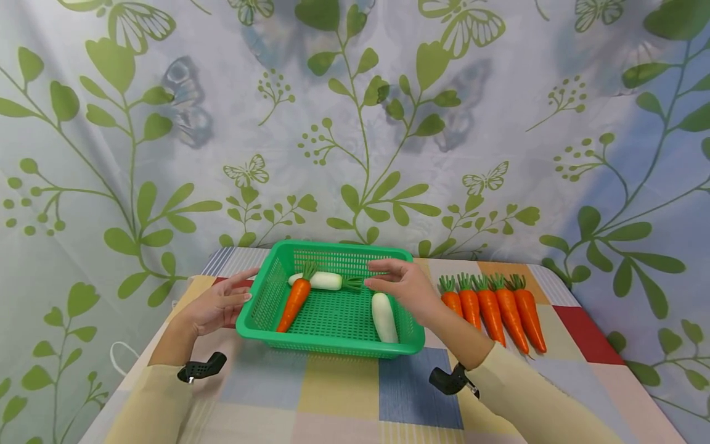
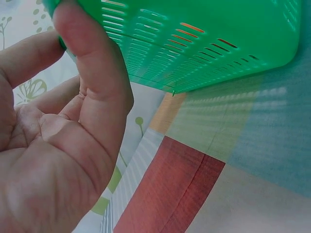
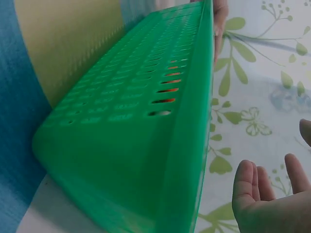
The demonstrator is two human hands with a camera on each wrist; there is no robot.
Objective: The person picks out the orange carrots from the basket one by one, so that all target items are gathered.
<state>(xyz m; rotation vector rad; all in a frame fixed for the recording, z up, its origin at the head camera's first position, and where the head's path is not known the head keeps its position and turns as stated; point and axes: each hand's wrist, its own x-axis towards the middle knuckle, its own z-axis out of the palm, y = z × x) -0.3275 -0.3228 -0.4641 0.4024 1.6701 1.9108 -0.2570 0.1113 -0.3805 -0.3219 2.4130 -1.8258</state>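
A green plastic basket (image 1: 333,346) with slotted walls sits on the table. At its left end, my left hand (image 1: 219,303) grips the rim; in the left wrist view the thumb (image 2: 80,34) lies against it. Inside the basket, a carrot (image 1: 295,303) leans at the left, its green top overlapping a white radish (image 1: 327,281) that lies along the back. Another white radish (image 1: 384,317) lies at the right side. Over that side hovers my right hand (image 1: 402,285), fingers apart and loosely bent, holding nothing. Those fingers (image 3: 245,182) show above the rim in the right wrist view.
Several carrots (image 1: 490,308) with green tops lie in a row right of the basket, partly behind my right forearm. A patchwork-patterned cloth (image 1: 344,394) covers the table. Behind stands a curtain (image 1: 355,123) with leaves and butterflies. A white cord (image 1: 116,357) loops at the left edge.
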